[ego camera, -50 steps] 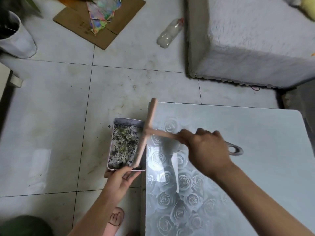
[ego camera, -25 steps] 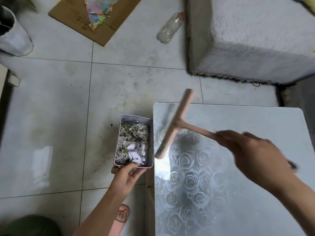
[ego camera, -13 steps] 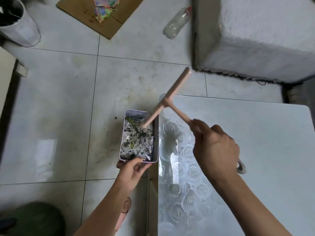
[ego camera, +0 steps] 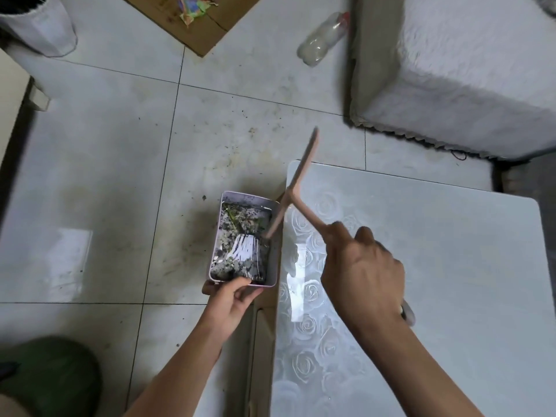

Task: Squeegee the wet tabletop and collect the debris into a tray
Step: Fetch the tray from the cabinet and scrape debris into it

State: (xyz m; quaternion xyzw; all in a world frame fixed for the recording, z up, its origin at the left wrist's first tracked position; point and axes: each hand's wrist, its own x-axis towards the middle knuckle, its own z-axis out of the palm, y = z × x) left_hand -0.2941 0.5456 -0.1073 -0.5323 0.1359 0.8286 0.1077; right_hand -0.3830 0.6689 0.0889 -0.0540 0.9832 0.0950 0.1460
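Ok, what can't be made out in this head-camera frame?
Head view only.
1. The squeegee handle: mostly hidden inside the right hand.
2. Blade's far tip: motion-blurred.
3. Near rim of the tray: covered by the left hand.
4. Whether the blade's lower end touches the debris: cannot tell.
5. White container, top left: cut off by the frame edge.
6. Green shape, bottom left: blurred and cut off.

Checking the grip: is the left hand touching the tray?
Touching: head view shows the left hand gripping the tray at its near rim.
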